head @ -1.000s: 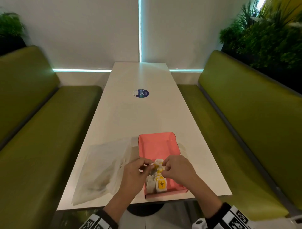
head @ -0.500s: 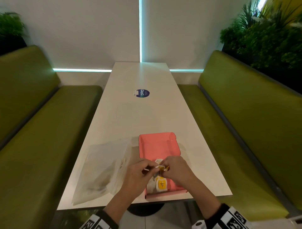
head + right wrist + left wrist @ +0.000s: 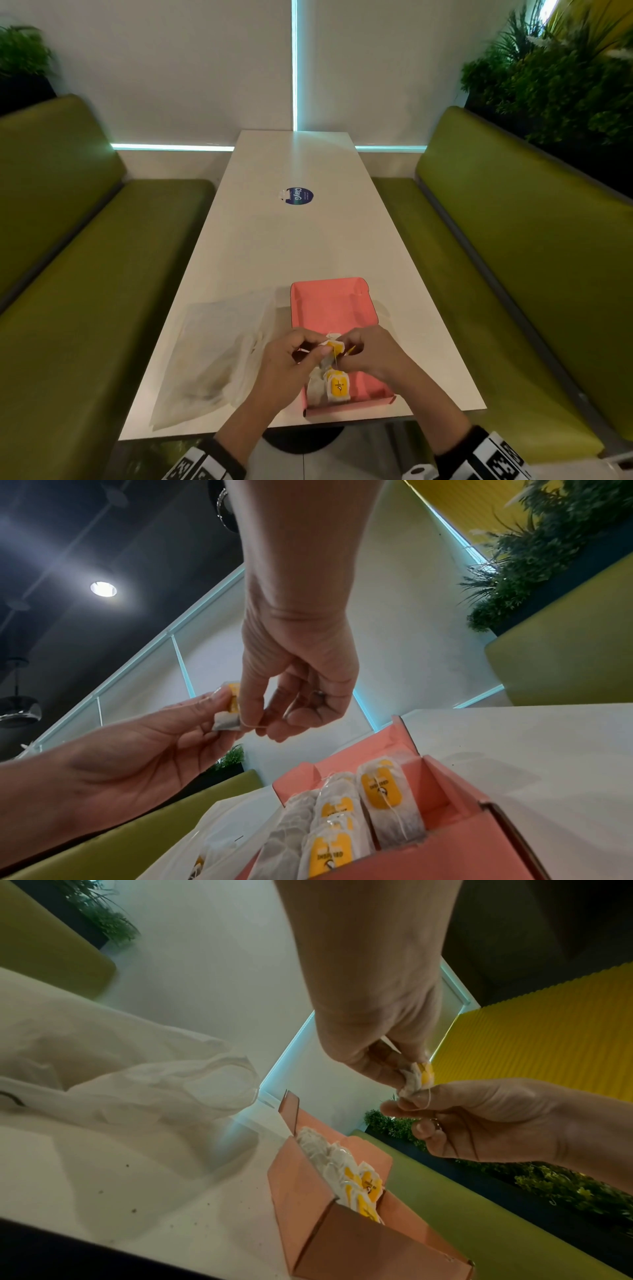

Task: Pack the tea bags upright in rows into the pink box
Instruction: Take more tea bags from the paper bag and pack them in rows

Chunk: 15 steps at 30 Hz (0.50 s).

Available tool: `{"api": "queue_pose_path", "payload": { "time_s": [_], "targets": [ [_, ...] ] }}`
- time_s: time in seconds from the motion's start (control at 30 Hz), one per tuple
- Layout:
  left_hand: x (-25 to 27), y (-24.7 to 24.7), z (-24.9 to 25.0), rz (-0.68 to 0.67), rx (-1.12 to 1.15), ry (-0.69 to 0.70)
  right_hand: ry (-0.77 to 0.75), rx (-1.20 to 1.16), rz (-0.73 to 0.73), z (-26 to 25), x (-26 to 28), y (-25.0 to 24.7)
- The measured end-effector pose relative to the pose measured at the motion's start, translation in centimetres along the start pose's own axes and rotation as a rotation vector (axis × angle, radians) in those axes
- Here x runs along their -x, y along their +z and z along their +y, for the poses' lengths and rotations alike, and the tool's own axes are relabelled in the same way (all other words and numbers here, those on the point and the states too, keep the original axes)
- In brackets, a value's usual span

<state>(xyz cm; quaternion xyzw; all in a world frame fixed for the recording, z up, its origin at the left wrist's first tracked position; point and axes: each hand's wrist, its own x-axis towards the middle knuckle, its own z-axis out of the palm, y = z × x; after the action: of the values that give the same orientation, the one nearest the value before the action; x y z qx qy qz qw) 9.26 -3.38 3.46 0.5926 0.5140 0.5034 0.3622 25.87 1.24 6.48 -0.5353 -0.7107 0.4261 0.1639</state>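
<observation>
L hand [image 3: 287,363]: pinching the tea bag [image 3: 331,350] btwn thumb & fingertips, held above the near end of the pink box [image 3: 334,310].
R hand [image 3: 371,349]: pinching the bag's string [image 3: 251,725] at thumb/index, other fingers curled loosely.
Changed: hands were a bit apart a sec ago w/ the bag lower over the box; now they've closed in on each other, bag bunched up small between them.
Meaning: I judge I'm tidying the string/tag before placing – bag not in the box yet.
Box: on the table [image 3: 294,240], near edge, in front of me. Packed bags [image 3: 342,821] fill only the near end, standing/leaning in rows; far part is bare pink.
Plastic bag [image 3: 219,356]: lies left of box; more tea bags seem to be inside, can't tell how many.
Next (guess): lower this one upright beside the yellow-tagged bags.
Risk: loose string snagging a neighbour.
</observation>
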Motion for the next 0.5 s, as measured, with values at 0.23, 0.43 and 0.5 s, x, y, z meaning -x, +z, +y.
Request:
{"api": "queue_pose_path", "payload": {
  "time_s": [0.23, 0.43, 0.5],
  "targets": [
    [-0.10, -0.13, -0.10, -0.051, 0.045, -0.019, -0.068, -0.013, 0.004, -0.21, -0.06, 0.28],
    [-0.10, -0.09, 0.15, -0.038, 0.056, -0.057, -0.046, -0.012, -0.008, -0.03, 0.06, 0.16],
    [-0.20, -0.01, -0.14, 0.018, 0.053, -0.086, -0.040, -0.028, -0.022, 0.09, 0.20, 0.19]
  ]
}}
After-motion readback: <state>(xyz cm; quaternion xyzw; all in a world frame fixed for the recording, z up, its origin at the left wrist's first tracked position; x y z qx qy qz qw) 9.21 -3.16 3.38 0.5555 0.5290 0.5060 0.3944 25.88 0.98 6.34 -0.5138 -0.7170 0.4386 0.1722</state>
